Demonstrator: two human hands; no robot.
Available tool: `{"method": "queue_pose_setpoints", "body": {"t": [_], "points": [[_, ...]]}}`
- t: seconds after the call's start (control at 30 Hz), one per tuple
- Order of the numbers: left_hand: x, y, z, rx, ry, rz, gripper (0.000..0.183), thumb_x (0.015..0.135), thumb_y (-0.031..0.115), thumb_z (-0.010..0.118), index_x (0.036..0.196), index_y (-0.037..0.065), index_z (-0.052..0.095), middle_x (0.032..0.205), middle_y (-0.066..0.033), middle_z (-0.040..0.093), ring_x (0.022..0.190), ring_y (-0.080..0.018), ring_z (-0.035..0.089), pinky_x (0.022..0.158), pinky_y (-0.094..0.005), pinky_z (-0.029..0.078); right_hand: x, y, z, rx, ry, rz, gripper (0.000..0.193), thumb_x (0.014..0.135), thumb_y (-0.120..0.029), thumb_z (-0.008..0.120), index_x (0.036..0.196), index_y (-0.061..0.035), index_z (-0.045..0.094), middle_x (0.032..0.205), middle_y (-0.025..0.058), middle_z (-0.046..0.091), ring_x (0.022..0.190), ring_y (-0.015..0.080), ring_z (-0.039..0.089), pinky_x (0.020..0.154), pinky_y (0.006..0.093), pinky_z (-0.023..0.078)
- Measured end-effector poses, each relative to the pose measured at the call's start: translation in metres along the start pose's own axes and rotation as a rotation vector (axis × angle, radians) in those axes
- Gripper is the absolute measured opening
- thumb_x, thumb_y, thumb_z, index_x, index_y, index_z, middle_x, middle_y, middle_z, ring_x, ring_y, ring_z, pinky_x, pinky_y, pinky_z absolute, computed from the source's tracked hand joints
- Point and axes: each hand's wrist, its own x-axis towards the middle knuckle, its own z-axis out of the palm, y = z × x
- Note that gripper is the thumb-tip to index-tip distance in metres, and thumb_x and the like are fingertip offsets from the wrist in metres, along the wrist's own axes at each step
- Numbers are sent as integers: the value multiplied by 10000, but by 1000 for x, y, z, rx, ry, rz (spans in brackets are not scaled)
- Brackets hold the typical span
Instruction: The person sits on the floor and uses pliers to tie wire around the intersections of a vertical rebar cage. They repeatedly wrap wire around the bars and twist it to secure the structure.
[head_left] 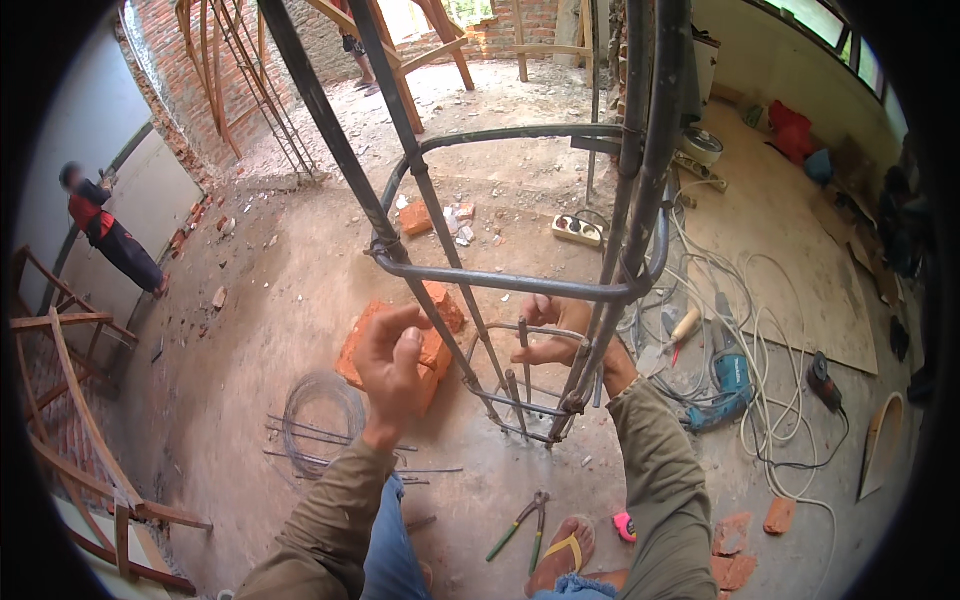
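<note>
A tall cage of steel reinforcing bars point(520, 289) rises in front of me, tied with bent square stirrups. My left hand point(390, 365) is raised left of the cage, fingers curled and thumb apart from them; I see nothing in it. Behind it lie stacked orange bricks point(433, 350). My right hand point(562, 330) reaches in behind the cage's right bars, which hide part of it. Its thumb and fingers are apart, close to a short upright bar point(523, 340); whether they touch it I cannot tell.
On the floor are a wire coil point(322, 405), loose rods point(430, 470), pincers point(522, 525), a pink tape measure point(624, 527) and brick pieces point(733, 550). At right lie a blue power tool point(728, 385), tangled cables point(765, 400) and a socket strip point(578, 229). A person point(105, 230) stands far left.
</note>
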Motion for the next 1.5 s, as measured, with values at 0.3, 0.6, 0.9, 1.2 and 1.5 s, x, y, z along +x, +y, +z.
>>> {"method": "queue_pose_setpoints", "body": {"t": [0.3, 0.6, 0.9, 1.2, 1.5], "points": [[50, 5, 9, -294, -289, -314, 211, 974, 93, 588, 1119, -47, 652, 1035, -129, 703, 957, -183, 671, 825, -316, 537, -3, -6, 1, 195, -26, 104, 651, 607, -250, 968, 1056, -27, 553, 881, -10, 610, 769, 55, 600, 649, 226, 506], [111, -36, 39, -298, -934, -480, 476, 883, 152, 713, 1306, -11, 569, 1272, -141, 607, 1228, -223, 560, 1017, -343, 475, -3, -14, 5, 231, -27, 82, 584, 628, -131, 950, 939, -77, 458, 794, -38, 489, 718, 48, 533, 572, 194, 443], [42, -16, 21, -373, -184, -231, 271, 963, 152, 585, 1165, -26, 613, 1045, -128, 683, 994, -221, 669, 851, -353, 548, -3, -8, 5, 284, -129, 151, 541, 622, -181, 941, 907, -74, 495, 806, -32, 510, 737, 67, 505, 629, 229, 440], [71, -18, 24, -204, -543, -439, 400, 924, 256, 695, 1229, -1, 655, 1115, -113, 689, 1023, -203, 648, 879, -334, 518, -3, -36, 0, 266, -299, 259, 825, 636, -306, 889, 1301, 29, 537, 1091, 107, 633, 975, 192, 592, 839, 333, 479], [93, -47, 32, -169, -751, -457, 431, 865, 360, 760, 1136, 30, 702, 929, 2, 664, 790, -84, 532, 653, -246, 405, 2, -21, 4, 226, -380, 246, 752, 692, -346, 828, 1330, -42, 572, 1198, 154, 631, 1100, 242, 586, 927, 384, 460]]}}
